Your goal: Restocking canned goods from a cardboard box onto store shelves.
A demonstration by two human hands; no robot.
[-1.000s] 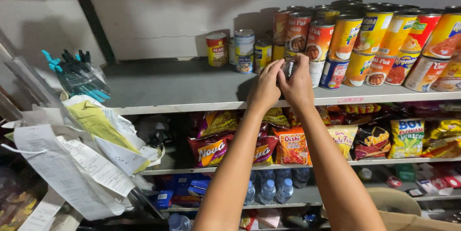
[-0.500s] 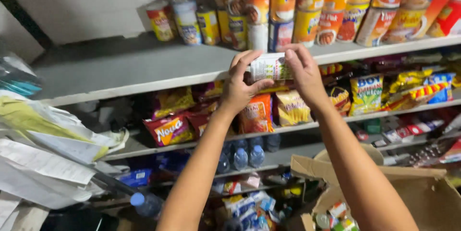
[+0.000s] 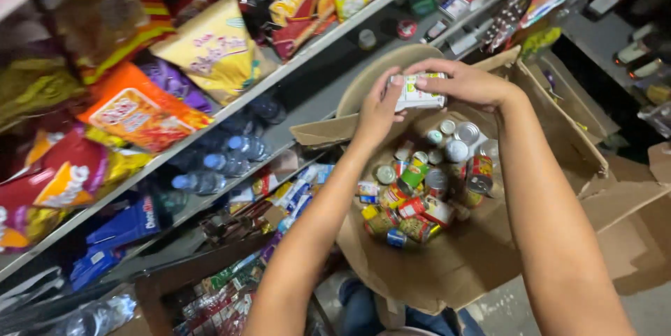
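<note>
Fingers [image 3: 393,91] of both hands pinching a small white can [image 3: 419,93], left hand [image 3: 381,109] curling round its left end, right hand [image 3: 465,84] clamping down over the top and right end. Hovering with it above an open cardboard box [image 3: 489,238], well clear of the cans inside.

Running along the left, slanting across the view: grey metal shelves [image 3: 279,70], crowding the whole upper left. Bulging off the upper shelf: snack bags [image 3: 210,46] in yellow, orange, purple and red. Lying on the shelf below: clear water bottles [image 3: 203,182] with blue caps, then blue packets [image 3: 126,224] further down. Sitting at the bottom of the box: a heap of small tins [image 3: 426,189], some standing with silver lids up, others tipped over showing red, green and yellow labels. Spreading outward at the right and near side: box flaps [image 3: 622,203], partly hemming in the space under the arms.

Showing on the held can: a white label with green and yellow print, lying sideways between the hands, mostly covered by fingers, ends hidden.
</note>
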